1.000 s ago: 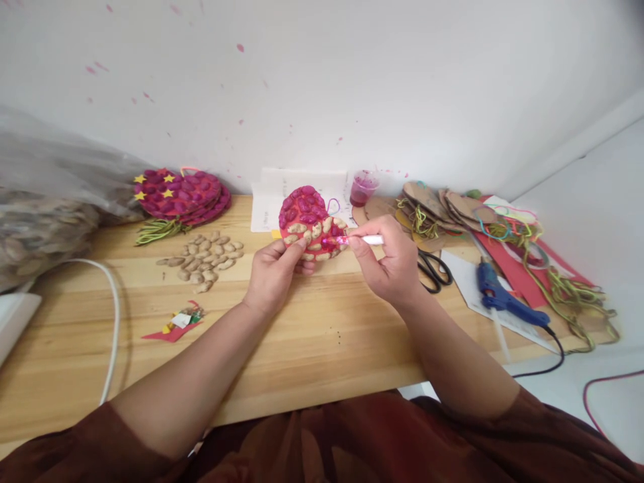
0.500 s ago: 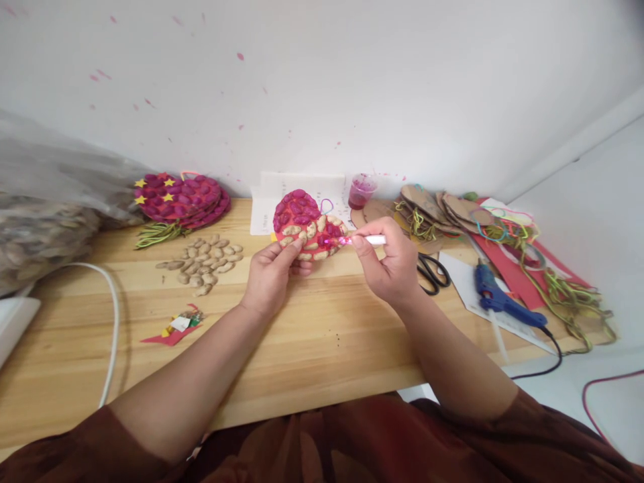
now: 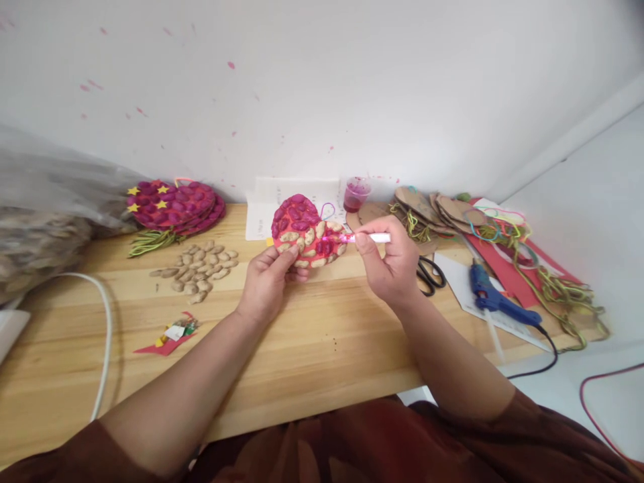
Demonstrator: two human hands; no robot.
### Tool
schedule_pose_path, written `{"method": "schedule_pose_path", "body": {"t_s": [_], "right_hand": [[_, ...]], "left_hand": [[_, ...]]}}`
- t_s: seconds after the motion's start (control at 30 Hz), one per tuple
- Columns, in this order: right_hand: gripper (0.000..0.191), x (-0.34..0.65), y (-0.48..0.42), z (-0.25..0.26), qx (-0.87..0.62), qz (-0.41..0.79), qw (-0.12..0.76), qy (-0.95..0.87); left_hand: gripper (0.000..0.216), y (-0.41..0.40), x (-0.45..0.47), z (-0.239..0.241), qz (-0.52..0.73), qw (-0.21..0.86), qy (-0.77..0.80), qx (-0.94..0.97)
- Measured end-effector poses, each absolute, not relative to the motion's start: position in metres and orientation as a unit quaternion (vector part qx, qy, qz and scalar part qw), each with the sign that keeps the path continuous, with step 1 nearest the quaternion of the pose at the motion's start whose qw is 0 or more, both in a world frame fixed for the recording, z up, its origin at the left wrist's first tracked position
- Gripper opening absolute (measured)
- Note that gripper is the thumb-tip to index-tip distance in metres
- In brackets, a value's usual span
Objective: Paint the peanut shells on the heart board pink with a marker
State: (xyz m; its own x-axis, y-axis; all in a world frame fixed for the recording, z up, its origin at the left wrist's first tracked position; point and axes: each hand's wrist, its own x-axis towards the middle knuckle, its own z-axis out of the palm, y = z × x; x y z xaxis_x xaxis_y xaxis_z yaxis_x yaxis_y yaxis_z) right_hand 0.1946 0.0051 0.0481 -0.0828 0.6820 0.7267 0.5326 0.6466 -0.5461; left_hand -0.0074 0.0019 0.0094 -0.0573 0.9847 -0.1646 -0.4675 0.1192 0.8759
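My left hand (image 3: 274,275) pinches the lower left edge of a red, gourd-shaped peanut craft (image 3: 310,247), thumb on top and fingers beneath. Its left lobe carries peanuts painted magenta; on the right lobe most are bare tan, with a few magenta ones near the middle. Closed around the white handle of a paintbrush (image 3: 372,237), my right hand (image 3: 387,258) holds its magenta-stained tip against the peanuts on the right lobe. A thin looped cord sticks out at the craft's upper edge. Behind it stands a clear plastic cup (image 3: 357,194) of magenta paint.
Loose peanuts (image 3: 198,268) and paper scraps (image 3: 174,333) lie left. Finished magenta crafts (image 3: 174,204) are stacked behind, near a bag of peanuts (image 3: 40,248). Rightward are black scissors (image 3: 431,275), cardboard shapes (image 3: 417,204), a blue glue gun (image 3: 498,298) and green yarn (image 3: 568,305).
The brush tip has shifted slightly up on the right lobe, and another magenta peanut shows below it. Both hands keep their grips; the whole view has shifted a little.
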Motion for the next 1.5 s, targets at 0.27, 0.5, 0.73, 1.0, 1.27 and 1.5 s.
{"method": "schedule_pose_path", "body": {"t_s": [0.27,0.5,0.73,1.0,1.27,1.5], "right_hand": [[0.007,0.196,0.005,0.046,-0.421,0.114,0.522,-0.733],[0.024,0.216,0.042,0.066,-0.498,0.149,0.626,-0.581],[0.021,0.233,0.119,0.095,-0.642,0.005,0.465,-0.609],[0.025,0.217,0.148,0.081,-0.729,-0.045,0.265,-0.629],[0.028,0.215,0.156,0.07,-0.746,-0.043,0.222,-0.626],[0.028,0.219,0.153,0.082,-0.744,-0.046,0.235,-0.624]], "left_hand": [[0.041,0.004,-0.007,0.005,0.599,0.603,0.432,0.303],[0.048,0.007,-0.005,-0.001,0.596,0.588,0.441,0.323],[0.048,0.008,-0.005,-0.004,0.583,0.583,0.453,0.339],[0.048,0.009,-0.005,-0.008,0.575,0.579,0.456,0.355],[0.045,0.009,-0.005,-0.007,0.573,0.582,0.449,0.363],[0.043,0.008,-0.004,-0.003,0.578,0.582,0.444,0.36]]}}
